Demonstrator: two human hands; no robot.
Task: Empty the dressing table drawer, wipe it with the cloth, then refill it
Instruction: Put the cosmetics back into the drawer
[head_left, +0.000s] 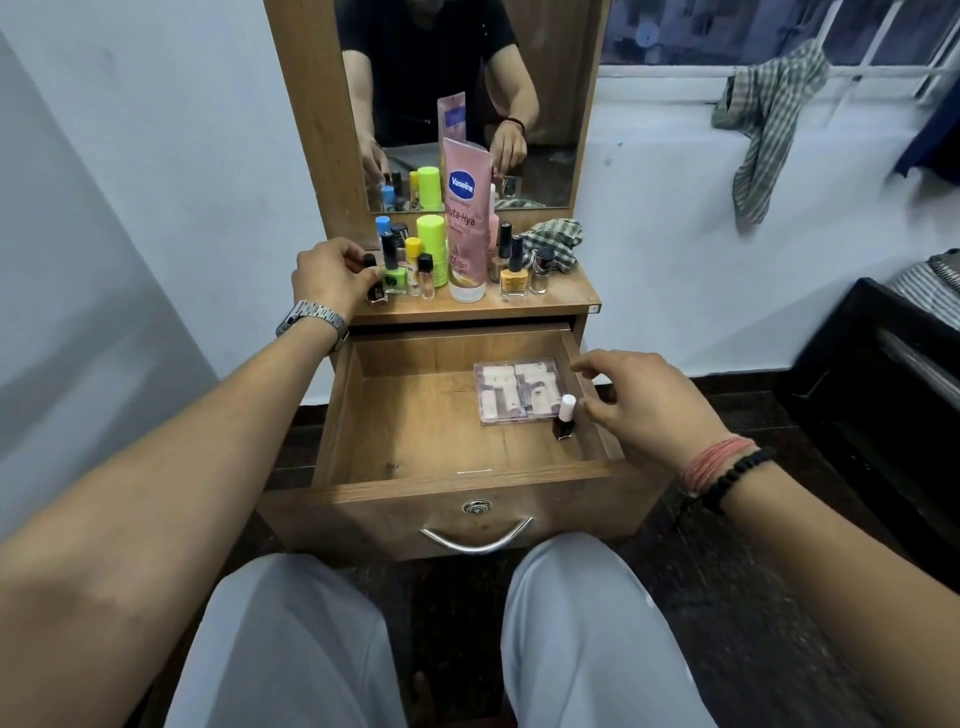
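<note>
A seated person works at a narrow wooden dressing table, its pulled-out wooden drawer open above the knees. The left hand, a metal watch on its wrist, reaches up and forward to the tabletop and curls its fingers round a small dark nail-polish bottle at the left end of a crowded row: a tall pink Vaseline lotion tube, a lime-green capped container, an orange nail-polish bottle and other small bottles. A crumpled green-checked cloth lies behind them on the right, beside the mirror.

The right hand, with a red thread and black bead bracelet on its wrist, hovers over the drawer's right wall, fingers loosely spread and holding nothing. Just to its left, inside the drawer, a dark nail-polish bottle with a white cap stands upright, its long axis vertical, touching or nearly touching the near corner of a flat clear plastic box of small pale items. Whether a fingertip touches the cap cannot be told.

These two things sit in the drawer's right half; the rest of its floor shows bare wood. The white-capped bottle lies far nearer the right hand, while the left hand is well apart, up on the tabletop. Whether the drawer is being emptied or refilled cannot be judged from this view.
</note>
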